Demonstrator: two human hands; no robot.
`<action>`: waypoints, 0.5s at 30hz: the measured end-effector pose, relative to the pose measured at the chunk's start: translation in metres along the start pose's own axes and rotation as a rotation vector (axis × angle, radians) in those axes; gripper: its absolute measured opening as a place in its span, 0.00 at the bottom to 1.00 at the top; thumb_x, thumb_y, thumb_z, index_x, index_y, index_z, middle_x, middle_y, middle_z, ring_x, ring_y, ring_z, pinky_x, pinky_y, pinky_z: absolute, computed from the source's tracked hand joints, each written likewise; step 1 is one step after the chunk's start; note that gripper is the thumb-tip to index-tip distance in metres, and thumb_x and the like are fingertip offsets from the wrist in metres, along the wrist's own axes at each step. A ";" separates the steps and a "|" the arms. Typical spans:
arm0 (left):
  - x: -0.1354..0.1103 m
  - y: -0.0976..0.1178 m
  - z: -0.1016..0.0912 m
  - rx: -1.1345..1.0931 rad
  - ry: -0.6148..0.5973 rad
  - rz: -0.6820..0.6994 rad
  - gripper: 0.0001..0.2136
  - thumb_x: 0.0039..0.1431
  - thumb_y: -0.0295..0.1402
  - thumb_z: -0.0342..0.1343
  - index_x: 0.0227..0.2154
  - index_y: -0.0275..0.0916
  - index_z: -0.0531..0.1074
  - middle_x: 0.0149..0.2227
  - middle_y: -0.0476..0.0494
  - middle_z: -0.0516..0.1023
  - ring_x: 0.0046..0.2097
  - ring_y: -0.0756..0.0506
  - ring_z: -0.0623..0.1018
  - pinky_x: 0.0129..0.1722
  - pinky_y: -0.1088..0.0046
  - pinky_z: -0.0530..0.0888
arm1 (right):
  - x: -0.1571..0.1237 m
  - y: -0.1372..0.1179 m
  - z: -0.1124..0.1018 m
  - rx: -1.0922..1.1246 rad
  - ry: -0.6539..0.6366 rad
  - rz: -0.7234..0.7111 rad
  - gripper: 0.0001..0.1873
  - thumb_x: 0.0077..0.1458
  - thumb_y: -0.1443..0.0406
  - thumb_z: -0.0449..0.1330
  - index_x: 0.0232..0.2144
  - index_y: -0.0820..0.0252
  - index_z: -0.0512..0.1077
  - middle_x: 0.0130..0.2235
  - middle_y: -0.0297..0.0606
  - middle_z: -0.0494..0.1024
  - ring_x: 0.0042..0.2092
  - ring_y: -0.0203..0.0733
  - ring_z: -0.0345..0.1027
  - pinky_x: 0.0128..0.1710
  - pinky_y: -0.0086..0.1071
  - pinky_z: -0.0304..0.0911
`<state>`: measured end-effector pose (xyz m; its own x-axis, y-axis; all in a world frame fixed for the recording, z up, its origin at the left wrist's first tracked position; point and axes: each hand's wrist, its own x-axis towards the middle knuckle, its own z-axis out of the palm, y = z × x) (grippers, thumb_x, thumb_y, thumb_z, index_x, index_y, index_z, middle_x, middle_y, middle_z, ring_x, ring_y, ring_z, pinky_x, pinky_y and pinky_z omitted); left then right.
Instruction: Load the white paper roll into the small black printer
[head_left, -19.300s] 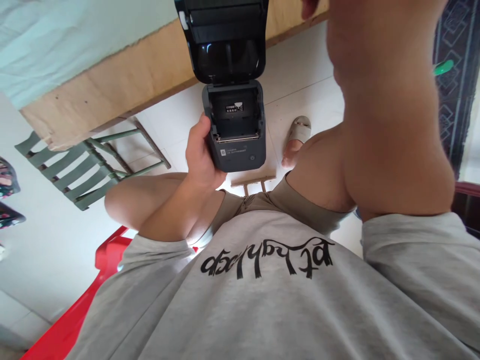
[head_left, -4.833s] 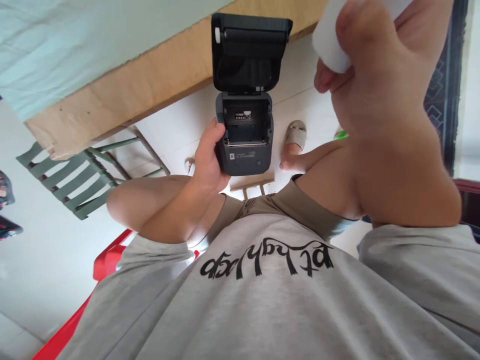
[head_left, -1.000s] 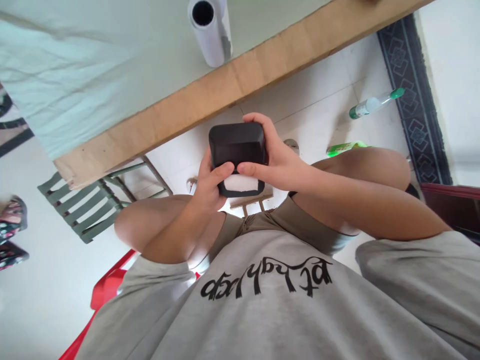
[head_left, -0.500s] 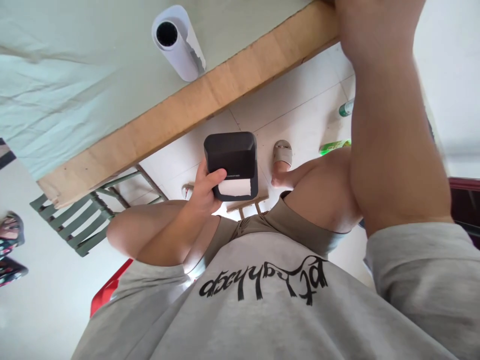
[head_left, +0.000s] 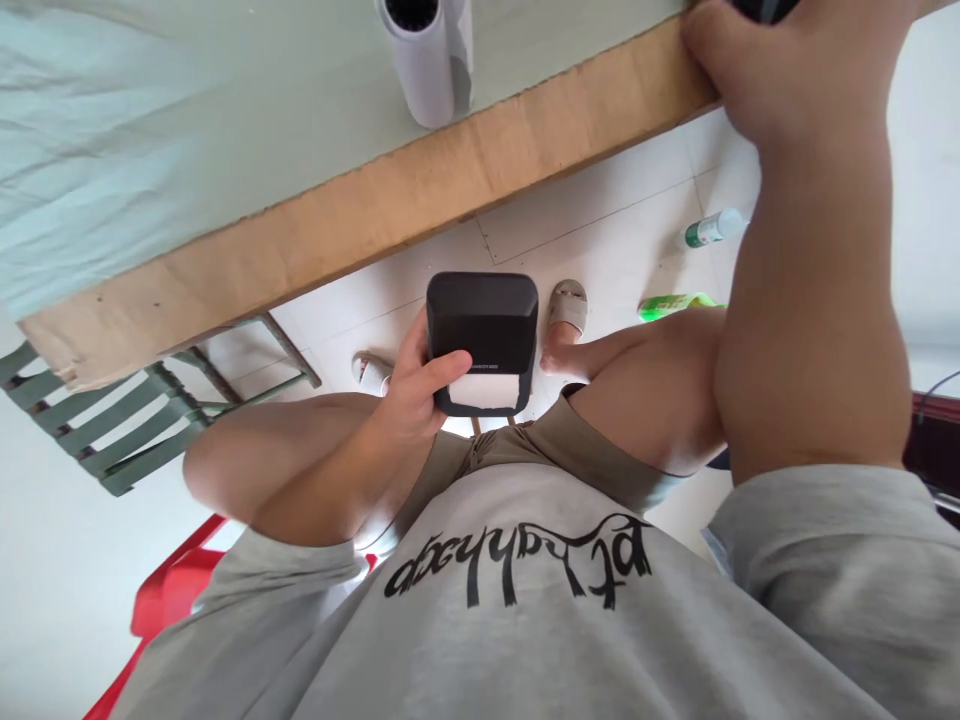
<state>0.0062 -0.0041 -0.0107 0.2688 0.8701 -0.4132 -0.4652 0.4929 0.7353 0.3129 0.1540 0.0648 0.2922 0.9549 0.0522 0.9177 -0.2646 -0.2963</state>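
Observation:
My left hand [head_left: 414, 398] is closed around a black box-shaped device [head_left: 482, 312], held between my knees below the table edge. The thumb presses on its face, just above a white paper-like panel [head_left: 486, 391] set in the lower part. At the top right, my right hand [head_left: 806, 70] is by the table's wooden edge. Part of a dark object [head_left: 766, 8] shows between its thumb and palm; the other fingers are cut off by the frame. On the tabletop stands a white paper roll [head_left: 426, 82] with a dark, hollow-looking end, partly out of view.
The table [head_left: 247, 130] has a pale green cover and a bare wooden edge. Below left is a green slatted folding stool [head_left: 112, 425]. A bottle [head_left: 712, 229] and a green packet [head_left: 679, 304] are on the floor. Something red [head_left: 174, 590] is at lower left.
The view has shifted, so the paper roll now sits higher and further right. More of my right hand shows, with a dark object at it. My left hand still holds the black device.

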 end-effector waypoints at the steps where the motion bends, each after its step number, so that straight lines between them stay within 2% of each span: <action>1: -0.002 -0.001 -0.002 -0.004 -0.005 -0.004 0.29 0.47 0.44 0.80 0.49 0.41 0.77 0.38 0.45 0.84 0.36 0.41 0.86 0.29 0.72 0.81 | -0.007 0.001 -0.001 -0.009 -0.004 -0.055 0.50 0.61 0.59 0.63 0.77 0.78 0.55 0.72 0.47 0.63 0.74 0.47 0.59 0.77 0.40 0.57; 3: -0.005 -0.002 -0.006 -0.015 -0.021 -0.015 0.29 0.48 0.44 0.79 0.51 0.41 0.76 0.39 0.44 0.84 0.36 0.40 0.86 0.29 0.71 0.81 | -0.021 0.003 -0.003 -0.009 -0.023 -0.157 0.51 0.52 0.66 0.65 0.75 0.75 0.58 0.72 0.47 0.62 0.72 0.48 0.60 0.77 0.44 0.59; 5: -0.008 -0.003 -0.010 -0.033 -0.026 -0.027 0.30 0.50 0.45 0.79 0.53 0.41 0.76 0.40 0.43 0.84 0.36 0.40 0.86 0.29 0.71 0.82 | -0.032 0.003 -0.003 -0.002 -0.042 -0.201 0.53 0.47 0.68 0.65 0.75 0.74 0.58 0.73 0.48 0.59 0.71 0.49 0.59 0.78 0.48 0.59; 8: -0.012 -0.004 -0.012 -0.085 -0.022 -0.029 0.28 0.53 0.44 0.78 0.54 0.41 0.77 0.43 0.42 0.84 0.38 0.41 0.85 0.31 0.72 0.82 | -0.038 0.003 -0.003 -0.008 -0.052 -0.270 0.54 0.48 0.63 0.67 0.76 0.68 0.58 0.74 0.47 0.57 0.70 0.51 0.59 0.76 0.51 0.60; 10: -0.015 -0.004 -0.011 -0.140 -0.028 -0.034 0.26 0.55 0.42 0.78 0.53 0.42 0.78 0.44 0.43 0.84 0.38 0.43 0.85 0.32 0.73 0.83 | -0.035 0.002 -0.001 -0.024 -0.028 -0.299 0.52 0.50 0.58 0.69 0.75 0.63 0.62 0.73 0.45 0.60 0.69 0.52 0.62 0.74 0.53 0.60; 12: -0.017 -0.001 -0.010 -0.190 -0.033 -0.068 0.25 0.55 0.40 0.79 0.53 0.42 0.79 0.43 0.44 0.84 0.38 0.43 0.85 0.34 0.73 0.83 | -0.029 0.000 0.001 -0.010 0.007 -0.308 0.51 0.48 0.58 0.70 0.73 0.64 0.64 0.71 0.47 0.63 0.67 0.52 0.65 0.72 0.55 0.61; 15: -0.018 0.006 -0.008 -0.220 -0.027 -0.122 0.26 0.54 0.37 0.80 0.54 0.43 0.80 0.44 0.44 0.85 0.41 0.42 0.85 0.40 0.71 0.84 | -0.021 -0.001 0.003 0.051 0.015 -0.395 0.48 0.48 0.56 0.69 0.69 0.69 0.66 0.69 0.50 0.65 0.67 0.52 0.68 0.71 0.54 0.64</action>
<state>-0.0080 -0.0170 -0.0031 0.3549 0.8053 -0.4749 -0.5995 0.5858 0.5454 0.3052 0.1348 0.0610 -0.0762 0.9797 0.1857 0.9460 0.1299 -0.2971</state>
